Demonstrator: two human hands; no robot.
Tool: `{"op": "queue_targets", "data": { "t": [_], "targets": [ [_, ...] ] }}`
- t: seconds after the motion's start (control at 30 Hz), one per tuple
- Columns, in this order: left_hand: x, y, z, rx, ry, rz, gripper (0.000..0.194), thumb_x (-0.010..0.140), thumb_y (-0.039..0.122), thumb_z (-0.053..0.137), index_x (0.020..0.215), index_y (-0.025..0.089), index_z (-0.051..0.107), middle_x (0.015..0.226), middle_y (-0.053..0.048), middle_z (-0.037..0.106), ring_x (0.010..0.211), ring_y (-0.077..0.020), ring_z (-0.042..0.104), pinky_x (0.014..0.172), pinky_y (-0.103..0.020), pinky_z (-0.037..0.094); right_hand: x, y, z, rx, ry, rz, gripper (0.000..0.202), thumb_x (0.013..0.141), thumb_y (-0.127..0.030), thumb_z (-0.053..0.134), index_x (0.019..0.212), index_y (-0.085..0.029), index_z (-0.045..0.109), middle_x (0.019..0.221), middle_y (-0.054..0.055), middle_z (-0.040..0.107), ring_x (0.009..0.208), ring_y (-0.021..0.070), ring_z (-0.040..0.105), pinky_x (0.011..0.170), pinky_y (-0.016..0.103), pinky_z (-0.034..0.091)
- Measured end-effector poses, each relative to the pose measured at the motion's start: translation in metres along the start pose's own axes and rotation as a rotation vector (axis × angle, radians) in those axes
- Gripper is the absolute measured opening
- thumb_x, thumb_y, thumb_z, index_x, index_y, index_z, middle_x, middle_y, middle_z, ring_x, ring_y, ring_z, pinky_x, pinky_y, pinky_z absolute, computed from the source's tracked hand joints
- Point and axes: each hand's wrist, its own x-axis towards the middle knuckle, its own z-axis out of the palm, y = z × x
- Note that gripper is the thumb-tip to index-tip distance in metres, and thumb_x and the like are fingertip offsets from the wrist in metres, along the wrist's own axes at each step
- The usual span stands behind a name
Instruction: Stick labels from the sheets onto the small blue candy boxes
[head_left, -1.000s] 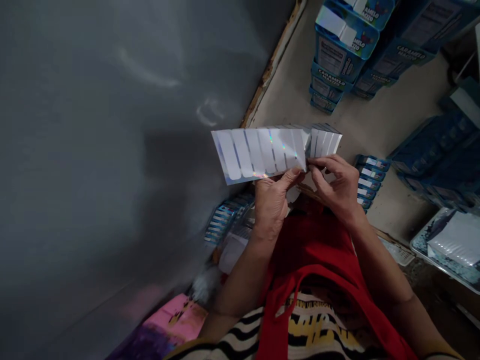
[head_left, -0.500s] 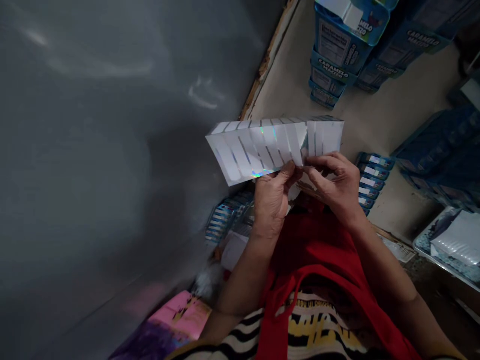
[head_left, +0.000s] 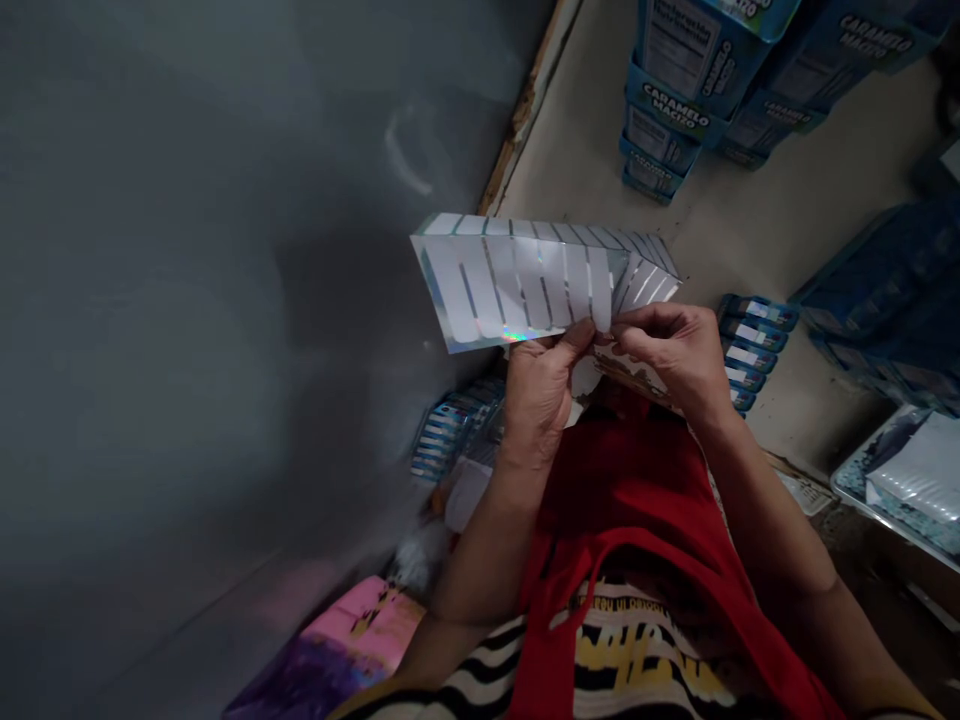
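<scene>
A sheet of white labels [head_left: 517,285], with shiny strips between the labels, is bent across the middle of the head view. My left hand [head_left: 544,390] pinches its lower edge between thumb and fingers. Close beside it on the right, my right hand [head_left: 671,345] has thumb and forefinger together at the same edge, where a label strip meets the fold. Whether a loose label is between the right fingertips is too small to tell.
Stacked blue boxes [head_left: 675,105] stand at the upper right on a pale table [head_left: 555,150]. Small blue packs [head_left: 754,335] lie in a row right of my hands. A tray [head_left: 892,520] is at the far right. A grey wall [head_left: 187,300] fills the left.
The label sheet has tilted, its right part now folding down and away, with more of its top side showing. Both hands keep nearly the same place and grip.
</scene>
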Motion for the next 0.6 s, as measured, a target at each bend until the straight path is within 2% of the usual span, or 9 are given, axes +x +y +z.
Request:
{"op": "queue_targets", "data": {
  "t": [0.23, 0.43, 0.6],
  "targets": [
    [0.0, 0.003, -0.009, -0.007, -0.042, -0.08, 0.04, 0.055, 0.037, 0.104, 0.079, 0.018, 0.078, 0.079, -0.002, 0.078, 0.068, -0.016, 0.07, 0.072, -0.03, 0.059, 0.006, 0.007, 0.0, 0.071, -0.083, 0.092, 0.013, 0.066, -0.022, 0.068, 0.069, -0.017, 0.08, 0.058, -0.001, 0.068, 0.052, 0.0105, 0.054, 0.05, 0.021, 0.043],
    [0.002, 0.004, -0.013, -0.093, -0.022, -0.13, 0.036, 0.055, 0.023, 0.103, 0.079, 0.017, 0.077, 0.079, 0.001, 0.077, 0.068, -0.0125, 0.07, 0.069, -0.026, 0.056, 0.001, 0.013, 0.003, 0.142, -0.075, 0.109, 0.018, 0.063, -0.029, 0.083, 0.076, -0.018, 0.083, 0.068, 0.0, 0.073, 0.06, 0.0117, 0.061, 0.057, 0.023, 0.048],
    [0.001, 0.006, -0.013, -0.128, -0.052, -0.21, 0.027, 0.06, 0.016, 0.098, 0.078, 0.015, 0.077, 0.072, 0.001, 0.074, 0.062, -0.0098, 0.066, 0.064, -0.023, 0.054, 0.002, 0.015, 0.002, 0.127, -0.092, 0.104, 0.017, 0.062, -0.031, 0.084, 0.073, -0.018, 0.082, 0.063, -0.001, 0.07, 0.058, 0.0108, 0.057, 0.055, 0.022, 0.045]
  ]
}}
